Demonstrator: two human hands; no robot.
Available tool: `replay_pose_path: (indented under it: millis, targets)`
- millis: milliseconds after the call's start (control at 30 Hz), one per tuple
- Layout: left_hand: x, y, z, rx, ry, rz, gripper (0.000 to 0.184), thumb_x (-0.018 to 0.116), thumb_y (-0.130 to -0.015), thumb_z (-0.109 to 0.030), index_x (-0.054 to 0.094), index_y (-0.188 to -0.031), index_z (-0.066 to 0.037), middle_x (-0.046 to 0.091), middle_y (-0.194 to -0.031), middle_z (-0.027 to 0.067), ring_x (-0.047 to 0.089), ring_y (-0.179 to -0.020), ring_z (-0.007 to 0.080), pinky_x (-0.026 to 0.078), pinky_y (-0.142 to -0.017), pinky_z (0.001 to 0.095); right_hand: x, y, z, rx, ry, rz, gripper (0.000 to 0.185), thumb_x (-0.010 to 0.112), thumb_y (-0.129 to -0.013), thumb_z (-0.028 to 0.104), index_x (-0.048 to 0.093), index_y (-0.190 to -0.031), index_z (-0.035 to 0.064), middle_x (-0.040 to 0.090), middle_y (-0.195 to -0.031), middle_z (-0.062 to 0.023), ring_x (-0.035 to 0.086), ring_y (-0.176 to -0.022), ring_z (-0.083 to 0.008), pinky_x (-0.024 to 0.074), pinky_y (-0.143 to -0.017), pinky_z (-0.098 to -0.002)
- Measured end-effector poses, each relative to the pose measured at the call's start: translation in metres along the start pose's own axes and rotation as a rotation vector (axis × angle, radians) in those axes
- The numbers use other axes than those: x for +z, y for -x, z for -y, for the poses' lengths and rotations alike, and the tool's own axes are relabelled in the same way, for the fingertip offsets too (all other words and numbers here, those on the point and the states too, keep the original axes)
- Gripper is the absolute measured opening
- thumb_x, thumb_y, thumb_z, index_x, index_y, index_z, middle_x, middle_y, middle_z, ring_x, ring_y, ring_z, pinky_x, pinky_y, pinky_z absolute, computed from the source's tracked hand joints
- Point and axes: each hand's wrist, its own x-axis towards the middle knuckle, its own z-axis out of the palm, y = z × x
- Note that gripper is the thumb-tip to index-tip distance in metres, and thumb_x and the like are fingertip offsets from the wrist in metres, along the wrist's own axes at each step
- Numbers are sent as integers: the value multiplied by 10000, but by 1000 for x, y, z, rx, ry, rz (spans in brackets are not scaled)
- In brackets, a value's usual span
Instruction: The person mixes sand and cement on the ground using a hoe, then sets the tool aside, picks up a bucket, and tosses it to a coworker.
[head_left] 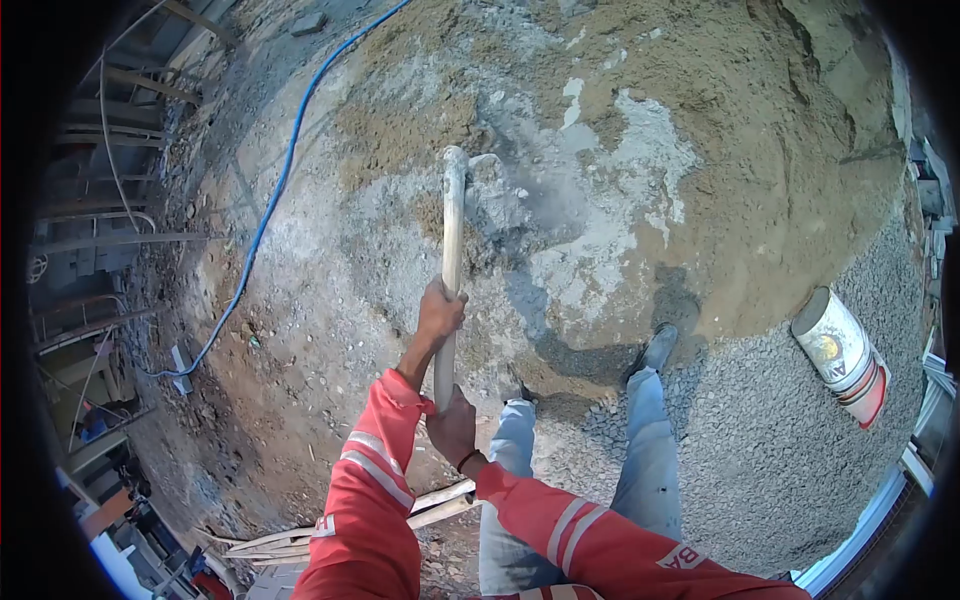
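Some pale powder (650,150) lies in patches on the brown sand (745,230), unblended, so the work looks only partway done. Your left hand (440,313) wraps its fingers round the wooden-handled tool (453,225), which stretches out ahead; your right hand (453,430) curls its fingers about the near end.

tool (453,225): between hose (283,170) and bucket (838,350), head (495,192) at the powder (650,160).
hose: left, on the ground (290,340).
sand (770,220): ahead, partly under the powder.
gravel (770,450): right, nearer than the sand.
bucket: on its side, on the gravel.
planks (440,513): near left, beside the legs (650,450).
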Motion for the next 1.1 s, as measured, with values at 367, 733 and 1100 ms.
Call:
replay_pose_path:
  millis: [367, 733, 1100]
  targets:
    - [-3, -34, -157, 520, 211, -290, 272, 568, -896, -55, 383, -1095, -53, 491, -706, 24, 482, -496, 87, 413, -411, 240, -92, -132, 63, -302, 176, -26, 490, 654, -709, 153, 539, -1172, 42, 635, -829, -250, 628, -795, -419, 511, -687, -451]
    - [279, -295, -13, 90, -122, -116, 153, 598, -710, -56, 611, -777, 81, 609, -621, 152, 657, -618, 280, 508, -493, 410, -217, -293, -87, 171, 313, -17, 300, 652, -754, 182, 602, -910, -69, 651, -869, -261, 663, -829, -380, 516, -678, -430]
    - [81, -78, -10, -236, 406, 285, 86, 575, -821, -33, 557, -843, 48, 526, -637, 84, 509, -476, 162, 404, -375, 307, -96, -83, 17, 127, 305, 54, 369, 638, -743, 179, 521, -1044, -1, 641, -878, -263, 623, -846, -447, 516, -740, -496]
